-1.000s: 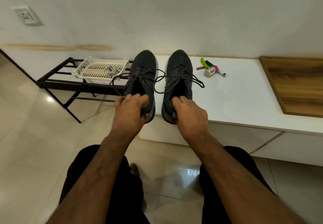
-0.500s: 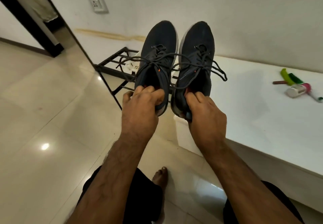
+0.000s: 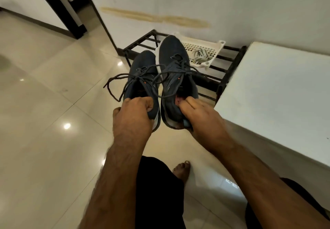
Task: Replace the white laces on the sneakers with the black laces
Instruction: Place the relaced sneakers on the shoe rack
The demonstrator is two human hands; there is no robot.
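Two dark sneakers hang in the air above the floor, both threaded with black laces (image 3: 123, 78) whose loose ends dangle to the left. My left hand (image 3: 133, 116) grips the heel of the left sneaker (image 3: 142, 71). My right hand (image 3: 200, 117) grips the heel of the right sneaker (image 3: 174, 61), fingers tucked inside its opening. The white laces (image 3: 200, 56) lie bundled in a white perforated basket (image 3: 217, 47) behind the shoes.
The basket sits on a low black metal rack (image 3: 226, 68) against the wall. A white bench (image 3: 278, 93) fills the right side. Glossy tiled floor (image 3: 53, 112) spreads to the left, my bare foot (image 3: 181, 170) on it. A dark door frame (image 3: 59, 9) stands at upper left.
Both hands have carried the sneakers off the white bench and leftward, out over the floor in front of the rack. The view has swung left with them.
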